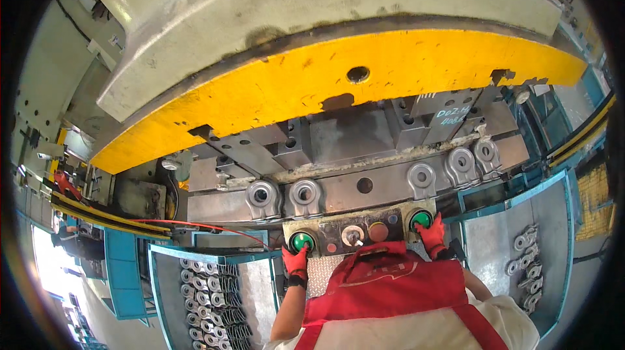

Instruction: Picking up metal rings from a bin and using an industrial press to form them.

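Observation:
Both my hands wear red gloves and reach to a control box (338, 227) in front of me. My left hand (296, 261) touches the green push button (300, 240) at its left end, fingertips on it. At the right end, my right hand (431, 237) has a finger over the other green push button (422, 218), its other fingers spread. Neither hand holds anything. Beyond the box, ring-shaped stamped metal brackets lie on the steel press bed (345, 188): two at the left, including one bracket (304, 212), and three at the right, including another bracket (422, 194).
A yellow press ram (293, 89) spans the view above dark die blocks (250, 154). Blue-framed bins flank me: the left bin (257, 291) holds many stacked brackets, the right bin (485, 246) several. Yellow-black guards (107, 216) stand at the sides. A red cable (215, 225) runs to the box.

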The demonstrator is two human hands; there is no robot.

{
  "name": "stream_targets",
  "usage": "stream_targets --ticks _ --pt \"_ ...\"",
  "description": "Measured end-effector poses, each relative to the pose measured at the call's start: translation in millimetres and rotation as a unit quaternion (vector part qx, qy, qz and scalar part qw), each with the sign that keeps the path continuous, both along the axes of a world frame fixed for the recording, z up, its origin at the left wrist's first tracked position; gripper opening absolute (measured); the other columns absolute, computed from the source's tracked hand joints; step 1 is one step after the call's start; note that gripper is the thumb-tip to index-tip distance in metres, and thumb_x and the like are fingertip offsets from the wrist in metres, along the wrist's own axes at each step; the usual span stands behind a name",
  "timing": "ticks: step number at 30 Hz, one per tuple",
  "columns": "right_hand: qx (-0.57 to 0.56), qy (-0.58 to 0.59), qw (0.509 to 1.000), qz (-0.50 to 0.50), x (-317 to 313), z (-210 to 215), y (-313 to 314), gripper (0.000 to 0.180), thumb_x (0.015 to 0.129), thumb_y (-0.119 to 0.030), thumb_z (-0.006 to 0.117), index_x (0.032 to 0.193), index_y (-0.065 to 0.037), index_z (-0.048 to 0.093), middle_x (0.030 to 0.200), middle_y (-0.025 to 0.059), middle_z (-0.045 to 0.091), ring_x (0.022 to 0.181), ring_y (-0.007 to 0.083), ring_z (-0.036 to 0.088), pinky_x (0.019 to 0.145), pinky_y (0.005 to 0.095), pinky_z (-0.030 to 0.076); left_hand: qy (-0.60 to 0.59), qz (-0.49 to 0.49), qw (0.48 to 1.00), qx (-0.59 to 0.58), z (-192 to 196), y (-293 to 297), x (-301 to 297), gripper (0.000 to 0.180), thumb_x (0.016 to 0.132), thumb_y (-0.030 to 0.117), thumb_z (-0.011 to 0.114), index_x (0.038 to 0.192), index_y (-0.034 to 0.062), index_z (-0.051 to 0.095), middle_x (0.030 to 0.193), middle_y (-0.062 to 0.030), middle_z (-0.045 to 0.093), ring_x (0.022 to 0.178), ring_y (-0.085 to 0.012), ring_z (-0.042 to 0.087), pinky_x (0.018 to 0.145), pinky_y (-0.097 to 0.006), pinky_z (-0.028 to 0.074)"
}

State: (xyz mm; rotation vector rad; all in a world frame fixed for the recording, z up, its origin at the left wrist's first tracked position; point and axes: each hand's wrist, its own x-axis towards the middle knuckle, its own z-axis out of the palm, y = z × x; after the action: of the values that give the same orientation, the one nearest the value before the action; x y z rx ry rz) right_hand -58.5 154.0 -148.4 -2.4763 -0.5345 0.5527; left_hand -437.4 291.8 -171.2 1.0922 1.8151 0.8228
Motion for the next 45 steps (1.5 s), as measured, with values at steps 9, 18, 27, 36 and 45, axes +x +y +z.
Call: stream_targets --ticks 9,18,27,36,45 --pt "-0.016 0.036 0.999 0.023 4.7 7.9 -1.4 0.1 0.059 -0.04 0.074 0.132 0.0 0.019 0.121 0.028 0.039 0.114 0.0395 0.036 0.094 0.0426 0.032 0.366 -0.301 0.867 -0.152 142.7 21.3 23.2 0.082 0.063 0.06 0.059 0.117 0.0001 0.044 0.094 -0.0233 0.059 0.091 -0.0352 0.057 0.078 -0.042 0.045" --pt "0.001 0.061 0.998 0.03 7.4 9.2 -2.8 0.101 0.058 -0.043 0.073 0.13 0.003 0.02 0.118 0.0306 0.038 0.112 0.0411 0.037 0.094 0.0433 0.031 0.028 -0.373 0.851 0.368 305.8 137.2 196.4 0.06 0.073 0.026 0.064 0.124 0.0053 0.04 0.115 -0.0191 0.051 0.107 -0.0315 0.049 0.089 -0.035 0.039" --pt "0.153 0.166 0.974 -0.002 7.1 5.5 -17.8 0.095 0.065 -0.043 0.07 0.132 0.002 0.02 0.129 0.0259 0.031 0.12 0.0358 0.031 0.098 0.0394 0.027 0.337 -0.274 0.871 0.231 320.1 319.9 337.8 0.097 0.069 0.058 0.053 0.133 -0.0029 0.015 0.126 -0.0258 0.036 0.119 -0.0359 0.035 0.099 -0.042 0.027" --pt "0.152 0.122 0.98 -0.044 -11.8 31.1 -17.7 0.081 0.069 -0.035 0.069 0.129 0.001 0.027 0.118 0.02 0.039 0.106 0.0304 0.042 0.09 0.0363 0.035 0.353 -0.232 0.876 0.233 288.8 393.2 384.2 0.102 0.057 0.057 0.061 0.133 0.0027 0.019 0.124 -0.0192 0.043 0.11 -0.0316 0.046 0.089 -0.036 0.04" --pt "0.196 0.169 0.966 0.02 8.4 9.2 -21.2 0.087 0.072 -0.041 0.065 0.132 0.004 0.02 0.126 0.0257 0.034 0.12 0.0339 0.031 0.1 0.037 0.024 0.168 -0.244 0.878 0.377 336.0 286.3 294.3 0.102 0.058 0.055 0.067 0.133 0.004 0.021 0.104 -0.0246 0.055 0.098 -0.0359 0.054 0.081 -0.041 0.043"
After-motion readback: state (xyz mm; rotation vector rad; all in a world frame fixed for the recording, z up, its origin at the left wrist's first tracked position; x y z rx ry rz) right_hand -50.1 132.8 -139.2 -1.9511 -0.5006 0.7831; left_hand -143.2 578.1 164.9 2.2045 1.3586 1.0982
